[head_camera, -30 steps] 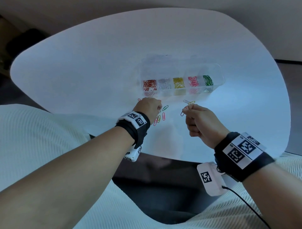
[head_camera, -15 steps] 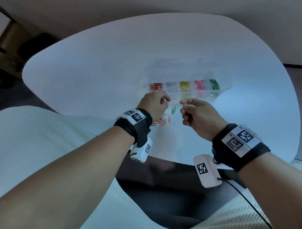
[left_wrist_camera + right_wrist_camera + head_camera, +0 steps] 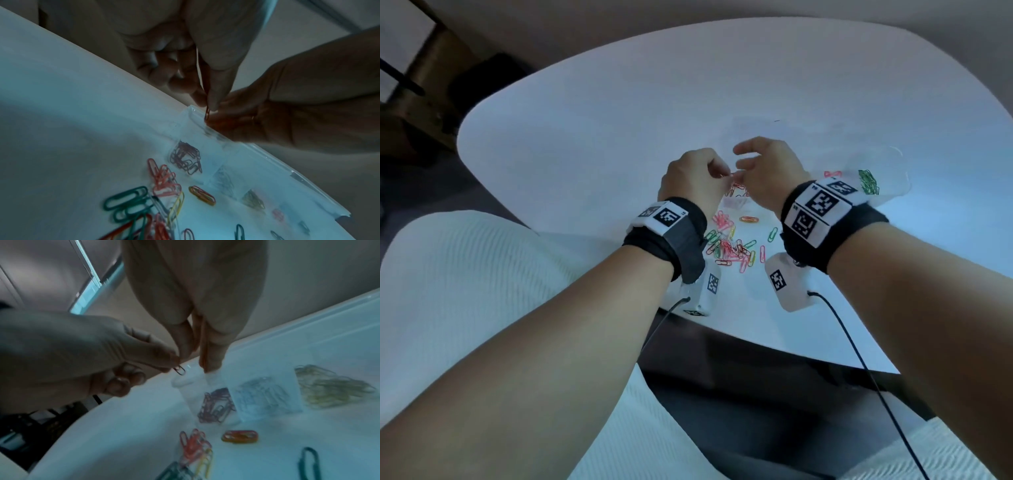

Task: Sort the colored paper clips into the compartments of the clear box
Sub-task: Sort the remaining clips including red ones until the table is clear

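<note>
Both hands meet over the left end of the clear box (image 3: 892, 178). My left hand (image 3: 726, 176) pinches a red paper clip (image 3: 207, 112) between thumb and fingertips, its tip hanging just above the box's end corner. My right hand (image 3: 739, 171) points thumb and fingers down at the same end compartment. A thin orange-red strip (image 3: 202, 353) between those fingers looks like a clip seen edge on. The box (image 3: 308, 327) holds red clips (image 3: 216, 404), silver clips (image 3: 263, 392) and yellow clips (image 3: 333, 389) in separate compartments. Green clips (image 3: 868, 181) fill the far right one.
A pile of loose mixed clips (image 3: 729, 246) lies on the white table (image 3: 585, 137) just below the wrists. A single orange clip (image 3: 748, 218) and a green clip (image 3: 772, 234) lie apart from it. The table's near edge runs under my forearms, with dark floor below.
Both hands have risen from the loose pile and come together over the box's left end. My right hand crossed left in front of the box, hiding most of it.
</note>
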The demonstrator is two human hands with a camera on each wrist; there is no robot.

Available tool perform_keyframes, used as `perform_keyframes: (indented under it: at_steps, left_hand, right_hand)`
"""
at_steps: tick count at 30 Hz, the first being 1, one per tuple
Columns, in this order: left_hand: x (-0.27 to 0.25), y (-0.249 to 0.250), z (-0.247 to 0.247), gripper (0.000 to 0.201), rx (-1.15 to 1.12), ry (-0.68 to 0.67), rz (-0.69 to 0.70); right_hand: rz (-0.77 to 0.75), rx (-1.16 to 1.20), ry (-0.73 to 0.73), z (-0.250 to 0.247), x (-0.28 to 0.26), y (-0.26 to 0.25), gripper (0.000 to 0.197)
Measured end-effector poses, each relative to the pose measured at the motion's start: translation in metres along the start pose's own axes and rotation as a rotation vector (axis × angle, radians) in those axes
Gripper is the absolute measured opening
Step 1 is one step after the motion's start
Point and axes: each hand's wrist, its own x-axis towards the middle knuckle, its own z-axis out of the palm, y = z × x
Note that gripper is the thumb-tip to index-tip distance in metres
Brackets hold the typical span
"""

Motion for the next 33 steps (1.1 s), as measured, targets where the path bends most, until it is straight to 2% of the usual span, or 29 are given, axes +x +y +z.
perform_keyframes:
  at_steps: [3,6,8,9,11,13,17,19,23,26,33]
  left_hand:
    - [0.003,0.002,0.000,0.006,0.000,0.031,0.002]
    - [0.004,0.004,0.003,0.006,0.003,0.024,0.018]
    - [0.003,0.006,0.004,0.016,-0.008,-0.019,0.049]
    - [0.001,0.008,0.005,0.023,0.005,-0.046,0.086]
    - [-0.005,0.016,0.007,0.021,0.071,-0.073,0.188]
    - [-0.013,0.024,0.012,0.013,0.109,-0.106,0.241]
    - [-0.031,0.018,0.032,0.010,0.324,-0.306,0.273]
    - [-0.036,0.004,0.043,0.014,0.453,-0.380,0.307]
    - [-0.037,-0.016,0.055,0.022,0.586,-0.441,0.314]
    - [-0.036,-0.020,0.059,0.019,0.650,-0.456,0.331]
    - [-0.033,-0.010,0.067,0.012,0.685,-0.474,0.330]
  right_hand:
    - [0.008,0.012,-0.022,-0.004,0.005,0.011,0.037]
    - [-0.041,0.165,0.155,-0.021,-0.009,0.012,0.045]
    - [-0.104,0.218,0.278,-0.034,-0.026,0.012,0.045]
    - [-0.120,0.192,0.293,-0.040,-0.037,0.012,0.042]
    - [-0.104,0.069,0.244,-0.045,-0.049,0.020,0.038]
    - [-0.106,-0.086,0.126,-0.044,-0.052,0.036,0.043]
    - [-0.145,-0.522,-0.085,-0.026,-0.054,0.073,0.044]
    - [-0.185,-0.610,-0.133,-0.018,-0.054,0.084,0.041]
    - [-0.208,-0.610,-0.085,-0.019,-0.054,0.100,0.033]
    - [-0.132,-0.487,0.003,-0.023,-0.060,0.107,0.020]
    - [0.047,-0.413,-0.021,-0.017,-0.073,0.114,0.012]
